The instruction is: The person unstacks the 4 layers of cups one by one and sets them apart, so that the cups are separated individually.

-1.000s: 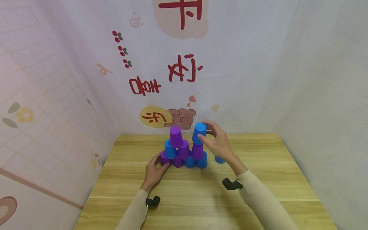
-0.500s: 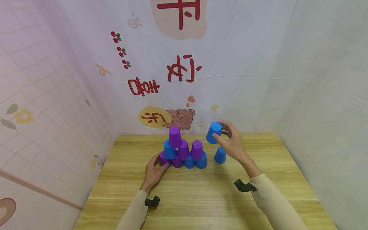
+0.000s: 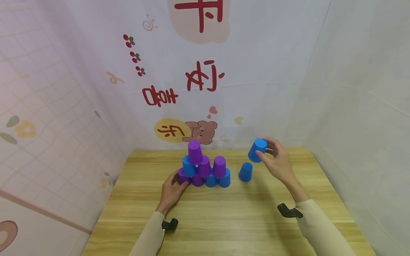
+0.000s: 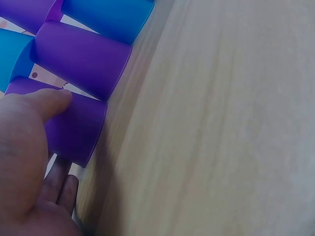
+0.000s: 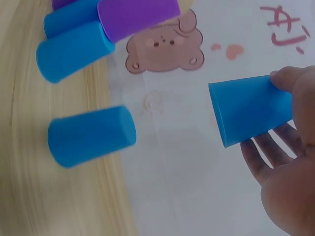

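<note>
Head view, left hand [image 3: 171, 193] gripping leftmost cup [image 3: 184, 177], right hand [image 3: 279, 163] gripping blue cup [image 3: 257, 151] aloft, table edge [image 3: 296, 150] behind

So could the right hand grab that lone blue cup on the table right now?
Probably not straight away: the right hand holds another blue cup, though the lone blue cup stands apart from the stacked cups.

Left grip [image 4: 25, 157] round purple cup [image 4: 74, 129], tabletop [image 4: 206, 132]
</note>
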`<state>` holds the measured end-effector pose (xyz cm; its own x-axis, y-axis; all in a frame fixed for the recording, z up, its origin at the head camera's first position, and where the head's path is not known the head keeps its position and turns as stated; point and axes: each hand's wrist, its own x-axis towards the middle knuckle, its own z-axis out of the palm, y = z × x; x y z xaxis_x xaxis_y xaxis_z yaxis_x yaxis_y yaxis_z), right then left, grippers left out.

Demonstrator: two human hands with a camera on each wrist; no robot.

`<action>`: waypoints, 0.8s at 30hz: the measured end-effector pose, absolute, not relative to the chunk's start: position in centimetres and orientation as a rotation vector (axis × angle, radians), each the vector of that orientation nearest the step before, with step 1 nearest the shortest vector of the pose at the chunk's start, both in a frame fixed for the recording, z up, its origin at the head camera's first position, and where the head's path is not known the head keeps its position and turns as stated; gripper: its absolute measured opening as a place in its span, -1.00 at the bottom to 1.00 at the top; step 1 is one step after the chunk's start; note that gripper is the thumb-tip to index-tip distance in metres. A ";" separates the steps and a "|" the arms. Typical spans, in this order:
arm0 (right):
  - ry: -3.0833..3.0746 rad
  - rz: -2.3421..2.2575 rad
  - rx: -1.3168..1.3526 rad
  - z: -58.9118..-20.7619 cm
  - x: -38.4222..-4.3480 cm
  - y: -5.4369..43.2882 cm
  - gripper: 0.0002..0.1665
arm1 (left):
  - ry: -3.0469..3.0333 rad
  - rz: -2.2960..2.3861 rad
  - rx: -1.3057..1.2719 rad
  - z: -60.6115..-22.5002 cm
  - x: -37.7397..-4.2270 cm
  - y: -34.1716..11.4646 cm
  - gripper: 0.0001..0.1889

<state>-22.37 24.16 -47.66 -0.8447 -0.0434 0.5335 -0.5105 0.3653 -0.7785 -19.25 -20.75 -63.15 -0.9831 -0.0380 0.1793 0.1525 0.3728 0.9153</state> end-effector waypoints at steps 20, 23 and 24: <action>-2.251 1.447 0.324 -49.6 -21.8 27.4 -0.32 | -2.446 -1.677 -0.106 -63.1 -19.3 -20.8 -0.28; -2.268 1.451 0.296 -50.1 -21.8 27.7 -0.32 | -2.444 -1.678 -0.110 -63.1 -19.3 -20.7 -0.28; -2.276 1.449 0.286 -50.3 -21.8 27.8 -0.32 | -2.443 -1.681 -0.107 -63.1 -19.3 -20.8 -0.28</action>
